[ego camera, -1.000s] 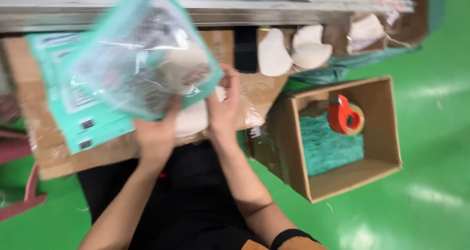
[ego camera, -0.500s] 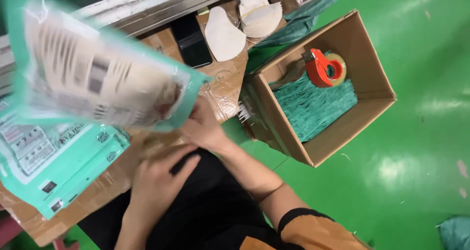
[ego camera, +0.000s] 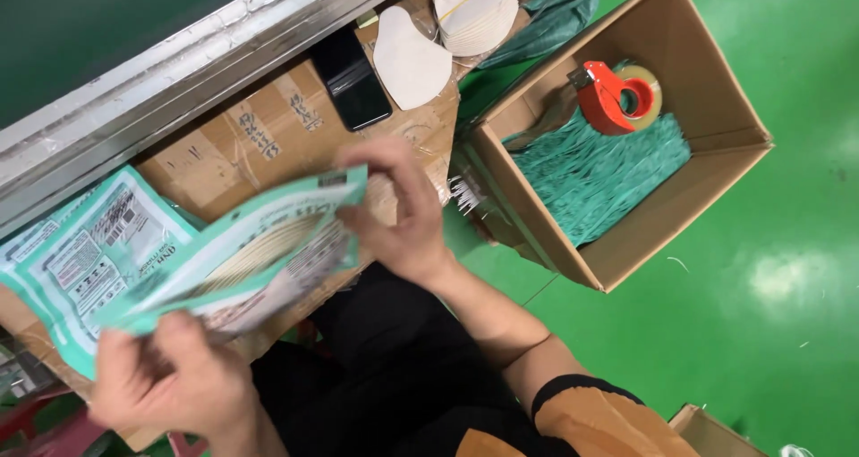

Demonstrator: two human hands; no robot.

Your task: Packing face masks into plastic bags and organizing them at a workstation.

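In the lower left of the frame, the thin teal pouch (ego camera: 242,251) looks light and floppy, so the left hand (ego camera: 174,381) and the right hand (ego camera: 403,215) pinch its opposite ends.

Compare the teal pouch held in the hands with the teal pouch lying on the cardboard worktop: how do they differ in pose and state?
The held pouch is lifted and tilted, nearly edge-on, while the lying pouch rests flat, face up. The held pouch is gripped at both ends, by the left hand and the right hand; the lying pouch is untouched. The held pouch looks blurred; the lying pouch's printed panel shows clearly. Both are teal with white printed panels.
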